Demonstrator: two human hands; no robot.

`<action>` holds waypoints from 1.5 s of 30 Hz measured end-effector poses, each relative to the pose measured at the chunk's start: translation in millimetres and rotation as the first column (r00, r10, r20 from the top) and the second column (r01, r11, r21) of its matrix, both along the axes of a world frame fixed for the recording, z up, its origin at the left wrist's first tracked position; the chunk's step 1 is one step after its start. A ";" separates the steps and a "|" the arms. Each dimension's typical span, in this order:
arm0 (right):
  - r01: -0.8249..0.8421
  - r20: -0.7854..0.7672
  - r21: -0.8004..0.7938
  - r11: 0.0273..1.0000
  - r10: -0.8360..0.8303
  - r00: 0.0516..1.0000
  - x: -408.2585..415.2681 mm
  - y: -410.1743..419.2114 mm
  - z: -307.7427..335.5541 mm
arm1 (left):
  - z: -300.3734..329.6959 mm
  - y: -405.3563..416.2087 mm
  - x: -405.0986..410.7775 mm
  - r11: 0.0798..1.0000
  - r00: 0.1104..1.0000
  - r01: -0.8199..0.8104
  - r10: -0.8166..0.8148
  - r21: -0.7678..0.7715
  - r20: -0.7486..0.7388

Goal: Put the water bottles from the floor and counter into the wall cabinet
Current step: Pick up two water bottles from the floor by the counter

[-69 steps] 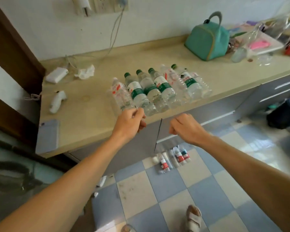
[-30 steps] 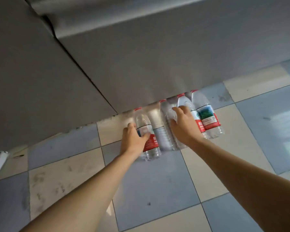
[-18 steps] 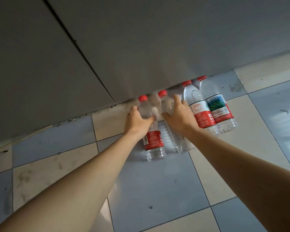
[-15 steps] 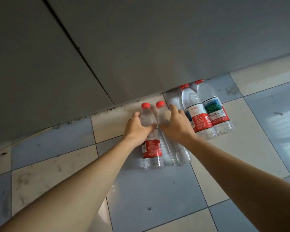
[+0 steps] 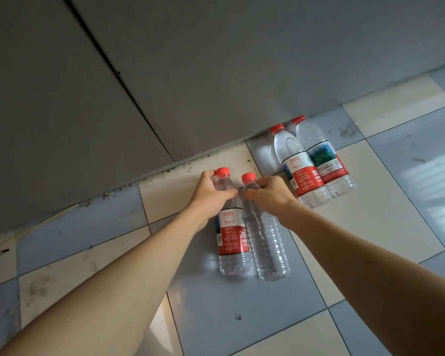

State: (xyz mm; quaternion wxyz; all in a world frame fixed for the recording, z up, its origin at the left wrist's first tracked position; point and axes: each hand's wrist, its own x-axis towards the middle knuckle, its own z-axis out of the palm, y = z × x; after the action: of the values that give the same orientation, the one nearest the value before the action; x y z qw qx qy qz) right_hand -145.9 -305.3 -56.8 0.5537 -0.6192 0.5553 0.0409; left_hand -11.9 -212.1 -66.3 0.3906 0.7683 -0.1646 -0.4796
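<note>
Item: water bottles, four in view, all clear plastic with red caps, all low by the floor.

Labelled bottle (image 5: pixel 233 235), red label: centre of view, cap toward 12 o'clock, base toward 6 o'clock. Held at the shoulder by the left hand (image 5: pixel 208 195), fingers curled round it just below the cap. Whether its base rests on the floor or is lifted clear cannot be told.

Bare bottle (image 5: pixel 266 242), ribbed, no label showing: touching the labelled bottle on its 3 o'clock side, lying the same way. Held at the neck and shoulder by the right hand (image 5: pixel 269 195), fingers wrapped round it. The two hands' fingertips nearly meet between the bottles.

Second pair, at 1 o'clock from the held pair and apart from it: a red-label bottle (image 5: pixel 299 165) and, touching it on the right, a bottle with a green picture label (image 5: pixel 324 160). Both lie on the floor, caps against the foot of the cabinet.

Floor (image 5: pixel 242 317): checkered tiles, blue-grey and cream, scuffed.

Cabinet front (image 5: pixel 216 73): grey panels filling the upper half of the view, with a dark seam (image 5: pixel 118 73) running diagonally between two of them.
</note>
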 end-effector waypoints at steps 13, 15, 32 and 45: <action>0.212 0.505 -0.306 0.928 -0.030 0.863 -27.2 27.8 75.7 | 60.9 48.5 6.1 0.933 0.973 0.141 -0.068 -0.332 0.222; 0.227 0.534 -0.378 0.898 0.011 0.845 -33.6 37.3 81.2 | 69.0 61.8 3.8 0.918 0.964 0.141 -0.042 -0.371 0.263; 0.190 0.418 -0.609 0.770 0.108 0.902 -49.9 96.1 50.9 | 63.4 123.1 -31.3 0.870 0.850 0.289 -0.040 -0.401 0.526; 0.203 0.463 -0.320 0.925 -0.034 0.886 -64.1 97.7 -14.8 | -8.8 116.6 -34.8 0.959 0.988 -0.009 0.053 -0.284 0.148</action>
State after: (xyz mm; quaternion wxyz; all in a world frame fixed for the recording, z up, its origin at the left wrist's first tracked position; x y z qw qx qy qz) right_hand -210.0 -207.6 -71.5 0.5454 -0.6667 0.4477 -0.2399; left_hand -46.7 -95.5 -75.0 0.4899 0.7420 -0.2489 -0.3840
